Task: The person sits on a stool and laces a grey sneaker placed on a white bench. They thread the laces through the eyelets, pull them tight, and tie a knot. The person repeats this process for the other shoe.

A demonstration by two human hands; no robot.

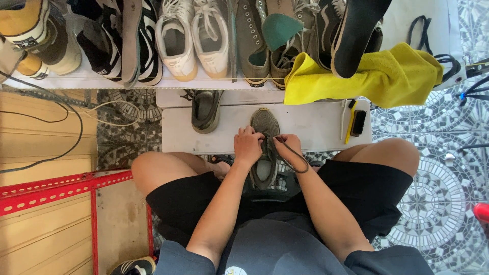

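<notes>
A grey-olive sneaker (265,127) lies toe-away on the edge of a low white bench (316,127), its heel over my lap. My left hand (248,145) grips the shoe's left side by the eyelets. On the right side, my right hand (289,143) pinches a dark shoelace (295,158), which loops down over my wrist. The matching second sneaker (206,109) sits on the bench to the left, toe pointing toward me.
A white shelf (127,79) behind holds several pairs of shoes. A yellow cloth (377,76) drapes over its right end. A yellow-handled brush (355,121) lies on the bench's right end. A red metal frame (61,188) and wooden boards are at left; patterned tile floor at right.
</notes>
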